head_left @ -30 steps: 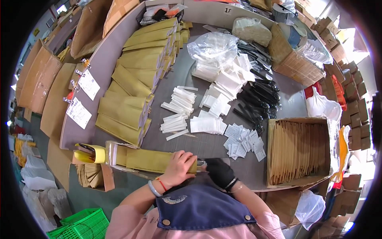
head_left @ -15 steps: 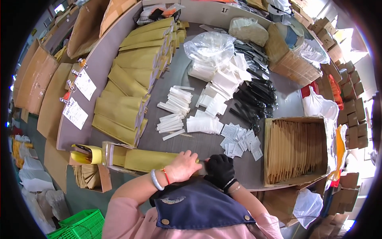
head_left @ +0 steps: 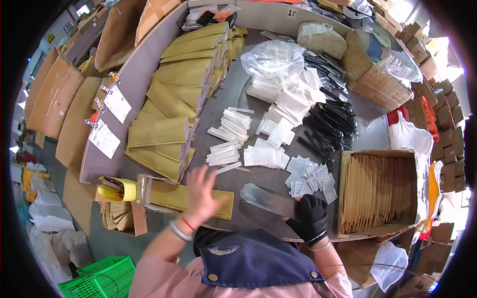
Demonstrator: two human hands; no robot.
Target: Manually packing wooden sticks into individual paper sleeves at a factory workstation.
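My left hand (head_left: pixel 200 193) is lifted with its fingers spread, holding nothing. It is above a yellow-brown padded envelope (head_left: pixel 221 206) that lies at the table's front edge, its left part in a cardboard holder (head_left: pixel 147 191). My right hand (head_left: pixel 310 217), in a black glove with bare fingertips, grips one end of a long, flat, see-through strip (head_left: pixel 263 196) with a rounded tip. The strip points left over the table. Just beyond it are small printed slips (head_left: pixel 310 179) in a loose pile. Fanned white packets (head_left: pixel 266 155) and narrow white strips (head_left: pixel 223 154) lie farther back.
Overlapping yellow-brown envelopes (head_left: pixel 159 131) line the left side. Black plastic-wrapped items (head_left: pixel 330 121) lie right of centre. A cardboard box (head_left: pixel 417 198) full of upright envelopes stands at the right. A yellow holder (head_left: pixel 129 191) is at the left front edge; a green crate (head_left: pixel 102 278) sits below.
My hands have parted. The left let go near the envelope's right end, rose leftward and spread its fingers. My right hand moved right with the see-through strip, which now shows at full length.
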